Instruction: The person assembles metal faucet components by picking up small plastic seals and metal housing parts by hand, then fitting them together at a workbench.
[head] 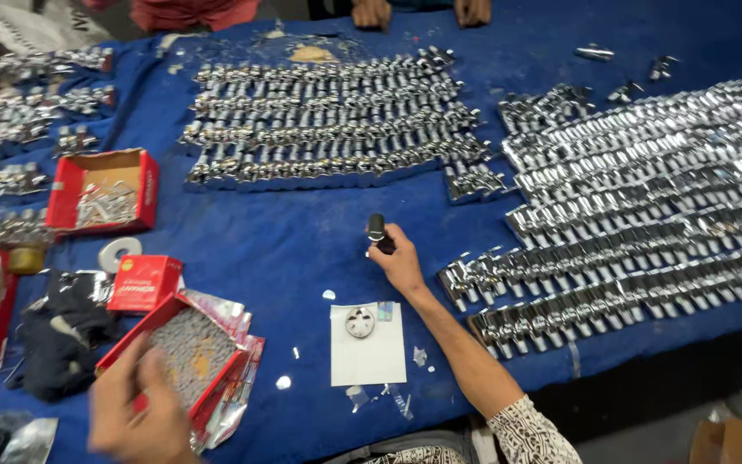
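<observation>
Pinching a small black tool (377, 232) upright between thumb and fingers, the right hand (398, 260) rests on the blue cloth (285, 241) beside rows of chrome parts (611, 215), while the blurred left hand (135, 412), fingers loosely spread, hovers at the open red box (184, 348) of small pieces.

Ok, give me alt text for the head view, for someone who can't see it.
Right hand grips a small dark cylindrical tool over a blue cloth-covered table; left hand reaches into an open red cardboard box of small metal parts. Rows of shiny chrome fittings surround them.
</observation>
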